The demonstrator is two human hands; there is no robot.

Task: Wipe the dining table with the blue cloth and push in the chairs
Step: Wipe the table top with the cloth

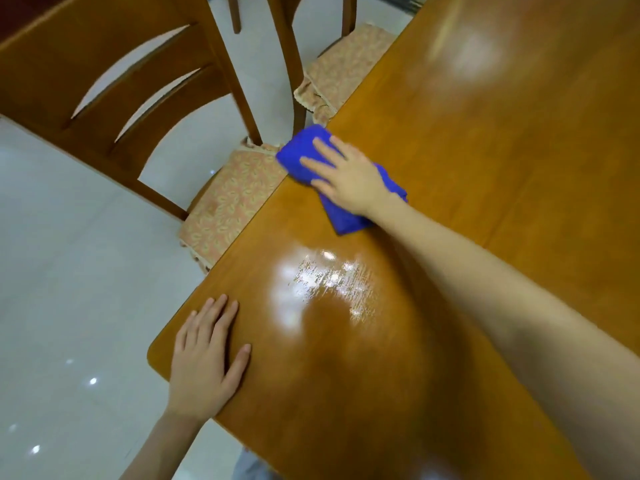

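Observation:
A glossy wooden dining table fills the right and middle of the head view. My right hand presses flat on a folded blue cloth at the table's left edge, the cloth's corner hanging slightly over it. My left hand lies flat, fingers apart, on the near left corner of the table. A wet streaked patch shines between my hands. Two wooden chairs stand along the left edge: the near chair and the far chair, both with seats partly out from under the table.
Each chair carries a patterned pink seat cushion: the near cushion, the far cushion. Pale glossy floor tiles spread to the left of the table. Another chair leg shows at the top.

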